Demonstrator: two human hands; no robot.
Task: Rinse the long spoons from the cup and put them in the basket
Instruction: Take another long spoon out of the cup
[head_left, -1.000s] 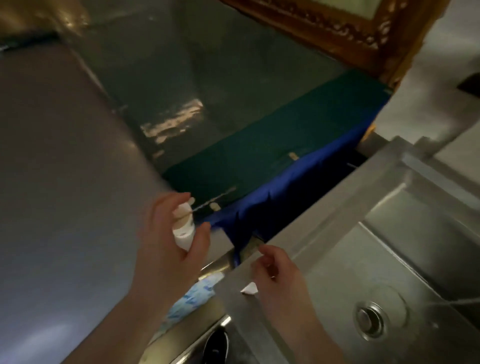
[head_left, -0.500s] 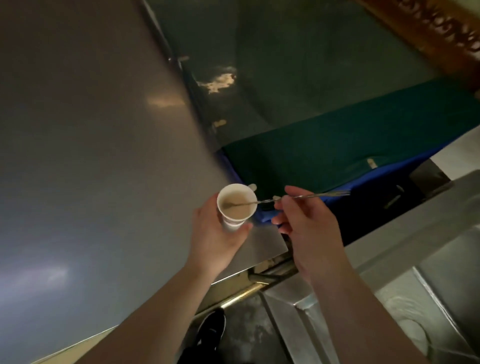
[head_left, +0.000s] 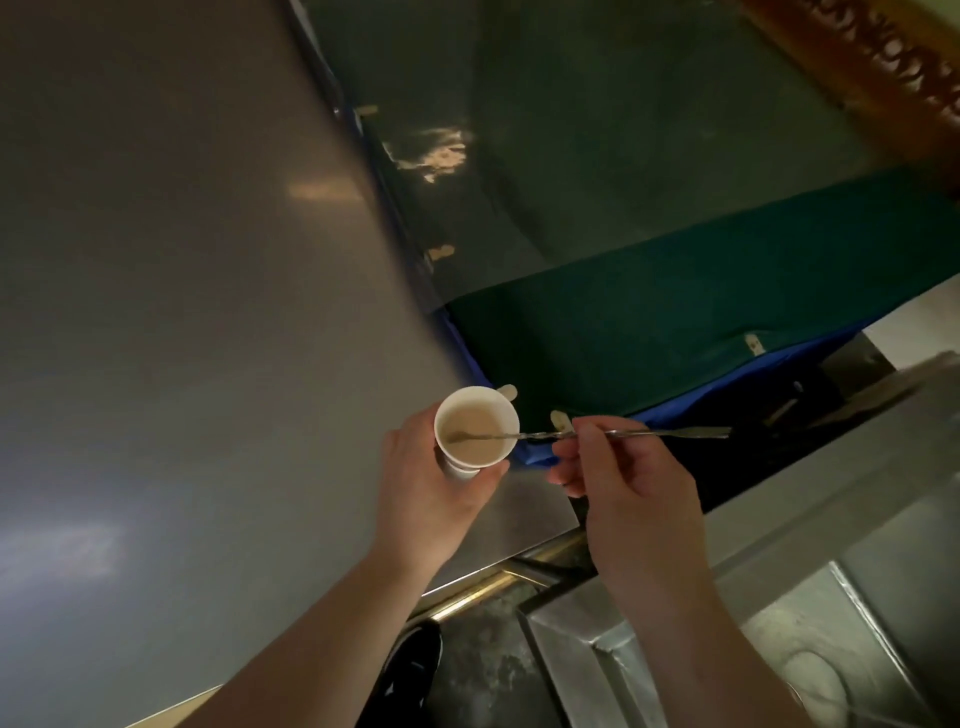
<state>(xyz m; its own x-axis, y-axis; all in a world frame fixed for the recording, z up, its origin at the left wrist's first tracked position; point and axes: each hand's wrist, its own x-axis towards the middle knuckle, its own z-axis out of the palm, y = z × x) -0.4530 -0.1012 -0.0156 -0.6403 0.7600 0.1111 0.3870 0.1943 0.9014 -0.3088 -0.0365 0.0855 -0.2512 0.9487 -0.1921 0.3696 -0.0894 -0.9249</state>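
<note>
My left hand (head_left: 431, 499) grips a white paper cup (head_left: 475, 427) from below and holds it upright; pale brown liquid fills its inside. A long thin metal spoon (head_left: 670, 432) lies nearly level, with its bowl dipped in the cup and its handle pointing right. My right hand (head_left: 623, 488) pinches the middle of that spoon's shaft just right of the cup rim. No basket is in view.
A broad steel counter (head_left: 182, 312) fills the left. A steel sink (head_left: 810, 613) sits at the lower right. Behind the hands lie green cloth (head_left: 675, 322) over blue cloth (head_left: 737, 371). A black shoe (head_left: 410, 670) stands on the dark floor below.
One second ago my left hand held the cup tilted and my right hand rested empty at the sink rim. Now the cup is upright and my right hand holds the spoon in it.
</note>
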